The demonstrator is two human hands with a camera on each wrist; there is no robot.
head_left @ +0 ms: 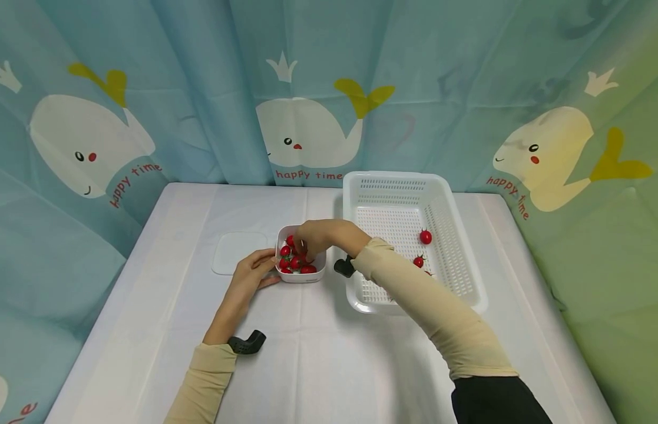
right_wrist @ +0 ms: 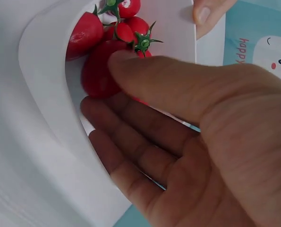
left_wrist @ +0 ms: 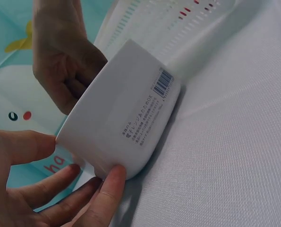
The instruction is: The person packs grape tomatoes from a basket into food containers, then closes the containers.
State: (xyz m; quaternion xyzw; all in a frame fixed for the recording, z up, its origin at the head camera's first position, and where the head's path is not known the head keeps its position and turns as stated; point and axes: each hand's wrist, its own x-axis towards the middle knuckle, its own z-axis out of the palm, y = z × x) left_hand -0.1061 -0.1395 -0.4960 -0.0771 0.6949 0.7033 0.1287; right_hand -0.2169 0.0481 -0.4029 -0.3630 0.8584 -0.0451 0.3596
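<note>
A small white container (head_left: 301,278) filled with red cherry tomatoes (head_left: 285,251) stands on the table. From its left side my left hand (head_left: 251,273) steadies it, with fairly straight fingers touching the wall and rim. My right hand (head_left: 314,234) reaches over the container from the right. In the right wrist view, its thumb and fingers pinch a large cherry tomato (right_wrist: 100,71) just inside the wall, beside other tomatoes with green stems (right_wrist: 144,43). Printed text and a barcode (left_wrist: 164,82) mark one outer wall of the container.
Right of the container stands a large white perforated basket (head_left: 469,259). A few cherry tomatoes (head_left: 425,237) lie in it, partly hidden by my right sleeve (head_left: 429,306). A clear flat lid (head_left: 235,250) lies behind my left hand. Whale-printed curtains (head_left: 201,88) surround the table.
</note>
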